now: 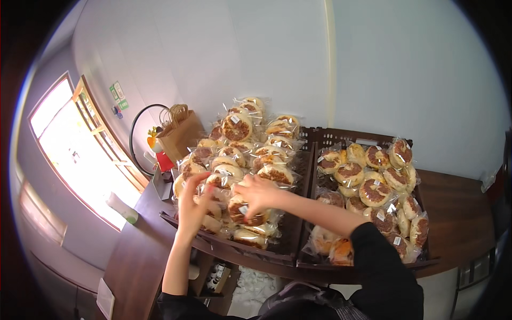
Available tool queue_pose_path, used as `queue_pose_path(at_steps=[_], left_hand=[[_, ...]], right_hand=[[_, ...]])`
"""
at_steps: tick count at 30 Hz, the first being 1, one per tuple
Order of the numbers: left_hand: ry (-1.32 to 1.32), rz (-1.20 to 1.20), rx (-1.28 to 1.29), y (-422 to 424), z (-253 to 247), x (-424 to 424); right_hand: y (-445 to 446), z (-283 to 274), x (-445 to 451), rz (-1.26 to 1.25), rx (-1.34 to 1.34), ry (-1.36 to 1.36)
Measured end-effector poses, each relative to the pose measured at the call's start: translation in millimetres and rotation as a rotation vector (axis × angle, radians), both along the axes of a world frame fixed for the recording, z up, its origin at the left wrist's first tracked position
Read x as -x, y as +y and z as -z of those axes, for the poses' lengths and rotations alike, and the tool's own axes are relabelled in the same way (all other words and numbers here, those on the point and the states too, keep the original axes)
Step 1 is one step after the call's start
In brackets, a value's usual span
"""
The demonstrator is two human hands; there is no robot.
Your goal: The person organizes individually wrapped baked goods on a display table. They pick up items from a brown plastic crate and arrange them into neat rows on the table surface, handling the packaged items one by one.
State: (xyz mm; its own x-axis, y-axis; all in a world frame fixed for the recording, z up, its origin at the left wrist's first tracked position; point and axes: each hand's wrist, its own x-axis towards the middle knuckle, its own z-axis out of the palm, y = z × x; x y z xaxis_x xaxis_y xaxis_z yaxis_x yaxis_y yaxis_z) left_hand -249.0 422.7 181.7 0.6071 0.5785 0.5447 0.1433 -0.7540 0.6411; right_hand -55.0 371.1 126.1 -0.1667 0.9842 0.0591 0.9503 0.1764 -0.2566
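Round bread buns with a brown crumbly topping, each in a clear plastic wrapper, are piled in the left brown plastic crate. My right hand spans a wrapped bun near the front of this pile, its thumb on the topping beside a small white label. The palm hides part of that bun. To its left, my left hand is raised over the pile's left side, fingers apart and holding nothing. Stacked wrapped buns rise higher at the back of the crate.
A right crate holds more wrapped buns. Both crates stand on a dark wooden counter against a pale wall. Brown paper bags and a black ring stand are at the back left. A white cylindrical container stands by the bright window.
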Motion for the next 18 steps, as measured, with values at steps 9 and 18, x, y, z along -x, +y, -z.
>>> queue_pose_path(at_steps=[9,18], left_hand=[[0.631,0.182,-0.780,10.1,70.6,-22.7],[0.577,0.318,-0.905,30.7,61.7,-36.7]], right_hand=[[-19.3,22.8,-46.3,-0.113,-0.385,0.654],[10.5,107.7,-20.5,0.586,-0.721,0.568]])
